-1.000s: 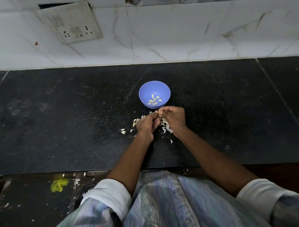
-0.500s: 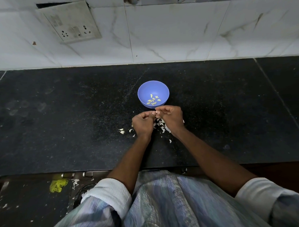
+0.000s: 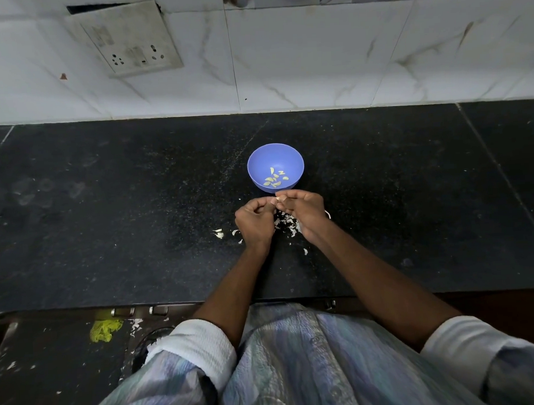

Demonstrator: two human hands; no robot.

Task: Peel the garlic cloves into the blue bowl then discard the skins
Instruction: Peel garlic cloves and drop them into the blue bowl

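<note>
Garlic clove (image 3: 277, 199), a small pale speck, sits pinched between the curled fingers of the left hand (image 3: 255, 222) and right hand (image 3: 306, 213), just in front of the blue bowl (image 3: 294, 158). The bowl holds several peeled cloves (image 3: 275, 178). Loose skins (image 3: 286, 224) lie on the black desk (image 3: 138, 223) beneath the hands.

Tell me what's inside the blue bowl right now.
The blue bowl holds several peeled garlic cloves scattered on its bottom, with no skins visible among them. Its near rim is partly covered by the right hand.

The garlic clove (image 3: 277, 199) is mostly hidden between curled fingertips; skins (image 3: 286, 224) partly under hands.
</note>
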